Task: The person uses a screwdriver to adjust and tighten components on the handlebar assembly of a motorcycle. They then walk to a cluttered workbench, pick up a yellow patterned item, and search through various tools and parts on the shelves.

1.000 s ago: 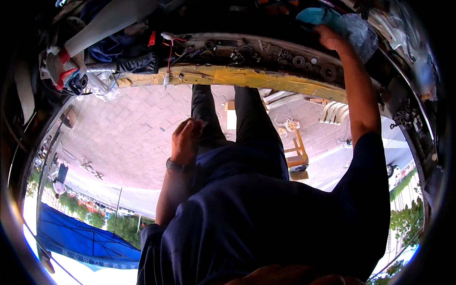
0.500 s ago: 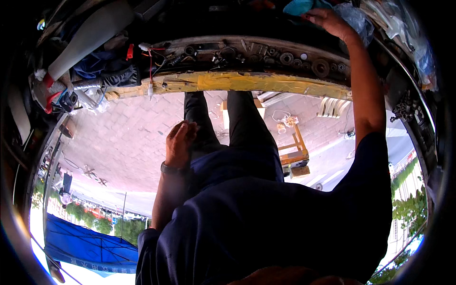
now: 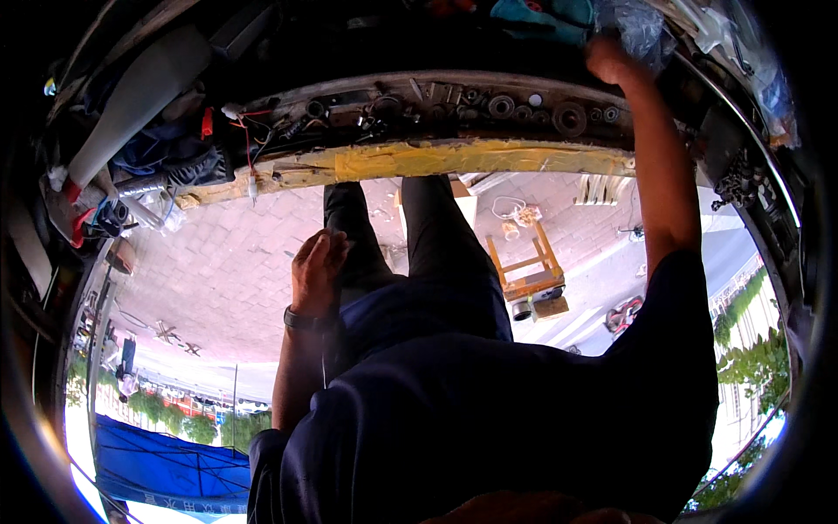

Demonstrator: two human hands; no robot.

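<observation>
Up at the bench top: the right hand point(image 3: 611, 59) reaches far forward to a crumpled clear plastic bag point(image 3: 642, 26), touching its lower edge.
Right fingers: curled at the bag; whether they pinch it I cannot tell.
Bag: bunched, no clear long axis, just beside a teal cloth point(image 3: 537, 16).
Left hand point(image 3: 319, 266): resting on the thigh, fingers loosely bent, holding nothing, a dark wristband behind it.
Bench ledge point(image 3: 454, 160): yellow-taped, running left to right.
Tray strip behind ledge: metal bearings and rings point(image 3: 567, 116) lying loose in a row.
</observation>
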